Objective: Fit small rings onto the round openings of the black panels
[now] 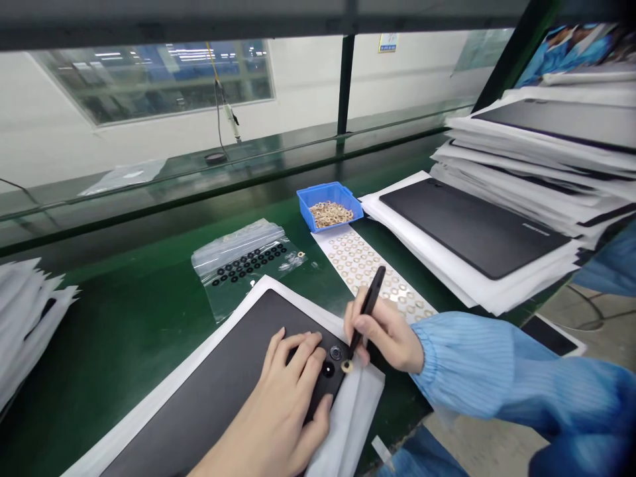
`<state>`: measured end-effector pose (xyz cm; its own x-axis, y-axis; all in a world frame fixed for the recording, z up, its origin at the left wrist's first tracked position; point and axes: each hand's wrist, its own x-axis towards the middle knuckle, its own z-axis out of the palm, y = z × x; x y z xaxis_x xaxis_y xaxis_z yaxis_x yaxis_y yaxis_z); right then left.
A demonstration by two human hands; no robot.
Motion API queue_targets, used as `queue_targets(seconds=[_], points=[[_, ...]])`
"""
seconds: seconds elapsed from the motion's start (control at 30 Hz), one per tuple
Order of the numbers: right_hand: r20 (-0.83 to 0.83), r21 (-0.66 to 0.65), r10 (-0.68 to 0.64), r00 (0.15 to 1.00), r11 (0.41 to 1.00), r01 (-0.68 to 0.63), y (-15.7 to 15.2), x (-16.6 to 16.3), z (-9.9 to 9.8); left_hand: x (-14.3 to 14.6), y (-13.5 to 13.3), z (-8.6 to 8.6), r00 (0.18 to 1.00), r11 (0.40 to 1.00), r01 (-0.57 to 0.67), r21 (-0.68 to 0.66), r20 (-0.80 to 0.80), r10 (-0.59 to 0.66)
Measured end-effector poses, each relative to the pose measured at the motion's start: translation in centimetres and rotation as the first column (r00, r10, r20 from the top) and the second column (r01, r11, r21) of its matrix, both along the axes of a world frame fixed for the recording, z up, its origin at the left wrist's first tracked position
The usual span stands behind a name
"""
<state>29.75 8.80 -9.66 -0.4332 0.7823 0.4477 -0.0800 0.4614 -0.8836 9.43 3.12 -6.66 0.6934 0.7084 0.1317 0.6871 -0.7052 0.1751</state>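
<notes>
Blue bin (pixel 322 192): tan rings (pixel 330 213) inside | right fingers (pixel 371 326): grasping black pen (pixel 370 298) | left fingers (pixel 304 351): released, atop tablet (pixel 223 371)

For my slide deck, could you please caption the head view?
Left hand on a black panel, right hand holding a pen-like tool, a ring at its tip.

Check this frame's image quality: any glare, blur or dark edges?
Head view: bright strips show in the window, glare streaks the plastic bag, the blue sleeve blurs toward the right edge, the right corners darken, the right hand and black tool look fairly sharp.
</notes>
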Motion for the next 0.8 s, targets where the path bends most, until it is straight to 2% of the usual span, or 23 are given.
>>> queue_targets(seconds=[0.07,0.17,0.23,0.3,0.33,0.37,0.4,0.47,0.57,0.7,0.8], points=[[-0.031,-0.041,-0.090,0.995,0.995,0.089,0.9,0.3,1.0,-0.1,-0.1,-0.4,1.000,1.000,-0.002,-0.005,0.022,0.002],[-0.037,0.025,-0.290,0.956,0.956,0.291,3.6,1.1,3.6,-0.3,-0.3,-1.2,0.997,1.000,-0.018,0.004,0.075,0.018],[-0.072,0.151,-0.473,0.878,0.865,0.478,6.4,1.5,5.6,-0.4,-0.4,-1.4,0.995,1.000,-0.023,0.011,0.096,0.022],[-0.116,0.273,-0.617,0.778,0.733,0.623,9.7,1.6,7.0,-0.4,-0.4,-1.4,0.995,1.000,-0.022,0.001,0.093,0.022],[-0.100,0.317,-0.677,0.729,0.673,0.668,11.3,1.5,7.5,-0.4,-0.3,-1.2,0.996,1.000,-0.020,-0.012,0.084,0.021],[-0.046,0.360,-0.716,0.697,0.639,0.680,12.9,1.4,7.6,-0.3,-0.3,-1.0,0.997,0.999,-0.019,-0.033,0.070,0.021],[0.008,0.382,-0.726,0.688,0.638,0.669,14.4,1.2,7.6,-0.3,-0.3,-0.8,0.998,0.998,-0.019,-0.057,0.057,0.022],[0.120,0.395,-0.711,0.692,0.674,0.624,16.9,0.9,7.0,-0.3,-0.3,-0.4,0.999,0.994,-0.024,-0.104,0.041,0.029],[0.228,0.384,-0.682,0.695,0.719,0.580,19.1,0.9,6.3,-0.3,-0.4,-0.1,0.997,0.991,-0.025,-0.135,0.071,0.035],[0.326,0.414,-0.626,0.708,0.768,0.489,19.3,0.5,7.0,-0.7,-0.4,-0.2,0.993,0.993,-0.010,-0.116,0.118,0.024],[0.456,0.447,-0.490,0.743,0.848,0.285,18.2,-1.9,7.4,-1.1,-0.1,-0.2,0.985,0.997,-0.008,-0.079,0.172,0.022]])
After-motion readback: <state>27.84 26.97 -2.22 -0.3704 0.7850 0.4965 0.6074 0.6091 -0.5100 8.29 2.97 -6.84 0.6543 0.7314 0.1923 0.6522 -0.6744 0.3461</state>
